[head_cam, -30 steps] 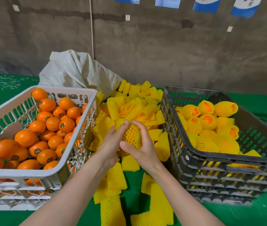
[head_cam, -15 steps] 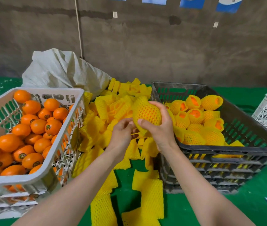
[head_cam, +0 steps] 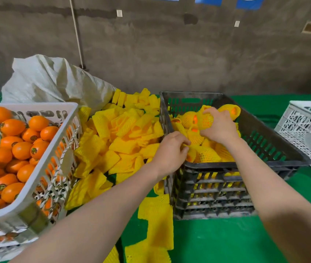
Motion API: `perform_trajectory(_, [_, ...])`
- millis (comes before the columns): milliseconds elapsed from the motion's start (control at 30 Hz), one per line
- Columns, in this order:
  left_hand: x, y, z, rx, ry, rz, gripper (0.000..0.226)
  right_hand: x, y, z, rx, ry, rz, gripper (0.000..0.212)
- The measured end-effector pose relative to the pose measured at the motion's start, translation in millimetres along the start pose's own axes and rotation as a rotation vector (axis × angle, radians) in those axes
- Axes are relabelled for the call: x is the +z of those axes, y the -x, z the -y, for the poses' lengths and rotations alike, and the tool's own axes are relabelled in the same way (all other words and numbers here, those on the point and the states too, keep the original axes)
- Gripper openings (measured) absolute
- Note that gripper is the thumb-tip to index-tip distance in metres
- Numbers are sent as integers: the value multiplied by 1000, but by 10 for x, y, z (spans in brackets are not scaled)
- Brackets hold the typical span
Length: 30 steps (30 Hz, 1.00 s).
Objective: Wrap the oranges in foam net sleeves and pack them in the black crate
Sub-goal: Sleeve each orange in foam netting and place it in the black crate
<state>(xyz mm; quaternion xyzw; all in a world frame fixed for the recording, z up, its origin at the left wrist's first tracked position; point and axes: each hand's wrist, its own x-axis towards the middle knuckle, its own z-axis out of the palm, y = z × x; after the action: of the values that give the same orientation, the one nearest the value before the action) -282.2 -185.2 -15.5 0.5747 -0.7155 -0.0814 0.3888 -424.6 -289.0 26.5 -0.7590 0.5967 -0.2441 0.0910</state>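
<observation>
My right hand (head_cam: 220, 126) is inside the black crate (head_cam: 249, 164) and grips a wrapped orange (head_cam: 205, 121) in its yellow foam net sleeve, low among several other wrapped oranges (head_cam: 205, 154). At the crate's near left corner my left hand (head_cam: 169, 152) hangs with its fingers loosely curled and holds nothing I can see. Bare oranges (head_cam: 21, 149) fill the white crate (head_cam: 37, 105) on the left. Between the two crates lies a pile of loose yellow sleeves (head_cam: 124, 133).
A white woven sack (head_cam: 52, 82) lies behind the white crate and the sleeve pile. A second white crate (head_cam: 306, 126) stands at the right edge. More sleeves (head_cam: 156, 221) lie on the green cloth (head_cam: 226, 240) near me. A concrete wall stands behind.
My right hand carried the wrapped orange from above the sleeve pile to the right and down into the black crate. My left hand let go of it and followed as far as the crate's corner.
</observation>
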Motion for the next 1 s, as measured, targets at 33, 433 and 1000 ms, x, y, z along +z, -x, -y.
perform_trajectory(33, [-1,11,2,1,-2,-6,16,35,-34,-51,24,118,51,68])
perform_trajectory(433, [-15,127,42,38,24,-18,20,261,-46,-173,44,363,194,63])
perform_trajectory(1000, [-2189,1428,1824,-588,-354,-246,29,703,453,1421,-827,-291,-438,32])
